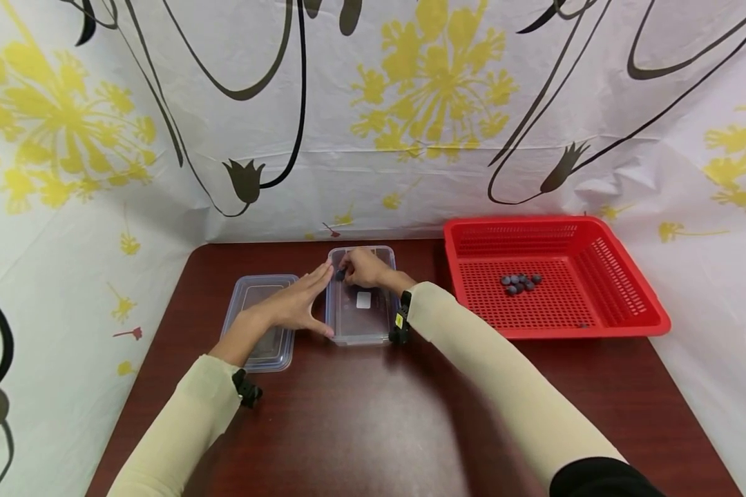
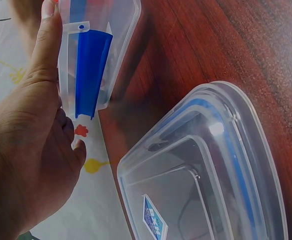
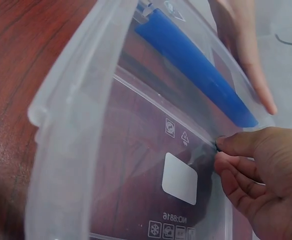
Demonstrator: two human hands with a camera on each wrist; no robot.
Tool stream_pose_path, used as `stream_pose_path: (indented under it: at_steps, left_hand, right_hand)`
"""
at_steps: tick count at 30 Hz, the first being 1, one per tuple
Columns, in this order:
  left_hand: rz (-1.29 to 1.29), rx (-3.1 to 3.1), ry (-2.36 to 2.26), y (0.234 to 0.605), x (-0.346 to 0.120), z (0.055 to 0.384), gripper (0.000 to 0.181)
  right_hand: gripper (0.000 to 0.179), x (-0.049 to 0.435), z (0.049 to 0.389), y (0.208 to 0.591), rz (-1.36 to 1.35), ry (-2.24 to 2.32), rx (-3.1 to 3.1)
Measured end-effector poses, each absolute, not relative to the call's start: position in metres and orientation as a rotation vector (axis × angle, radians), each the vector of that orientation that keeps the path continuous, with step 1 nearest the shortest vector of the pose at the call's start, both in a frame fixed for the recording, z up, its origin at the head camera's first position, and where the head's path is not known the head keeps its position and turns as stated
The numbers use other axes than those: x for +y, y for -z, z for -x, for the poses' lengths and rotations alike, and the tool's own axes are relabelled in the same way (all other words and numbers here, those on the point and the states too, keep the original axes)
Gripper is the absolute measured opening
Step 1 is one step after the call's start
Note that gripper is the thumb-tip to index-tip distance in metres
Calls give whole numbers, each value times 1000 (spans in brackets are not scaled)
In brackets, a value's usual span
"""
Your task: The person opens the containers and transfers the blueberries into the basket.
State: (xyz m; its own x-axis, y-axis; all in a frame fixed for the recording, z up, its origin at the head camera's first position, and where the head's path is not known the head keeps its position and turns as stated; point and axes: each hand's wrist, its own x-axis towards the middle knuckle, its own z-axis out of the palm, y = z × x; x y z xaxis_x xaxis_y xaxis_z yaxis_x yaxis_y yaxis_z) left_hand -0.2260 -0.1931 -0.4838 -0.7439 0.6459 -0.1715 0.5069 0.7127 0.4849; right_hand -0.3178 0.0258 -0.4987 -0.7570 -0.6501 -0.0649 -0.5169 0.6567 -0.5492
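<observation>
A clear plastic container (image 1: 356, 324) stands lidless on the table, a white square label (image 3: 179, 178) on its bottom. Inside its far left corner, my right hand (image 1: 365, 268) pinches a small dark blueberry (image 1: 340, 275) between thumb and fingers. In the right wrist view the fingertips (image 3: 228, 145) mostly hide that berry. My left hand (image 1: 295, 304) has its fingers extended along the container's left wall, thumb spread toward the near end. A blue clip (image 2: 93, 70) shows on that wall in the left wrist view. Several blueberries (image 1: 517, 281) lie clustered in a red basket (image 1: 553, 333).
The container's clear lid (image 1: 270, 355) lies on the table at the left, partly under my left forearm. The red basket stands at the right back, with a small dark bit (image 1: 583, 325) near its front wall. Patterned cloth (image 1: 348, 166) hangs behind the brown table (image 1: 348, 428).
</observation>
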Motion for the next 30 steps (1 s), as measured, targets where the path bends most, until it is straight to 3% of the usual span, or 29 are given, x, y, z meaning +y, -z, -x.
stream_pose_path:
  at_steps: [19,30]
  left_hand:
    - [-934,2580,-602,485,-193,225,135]
    - [-915,2577,-620,483,-193,225,135]
  right_hand:
    - [22,22,310,510,829,744,2648]
    - [17,26,310,505,901,723,2664]
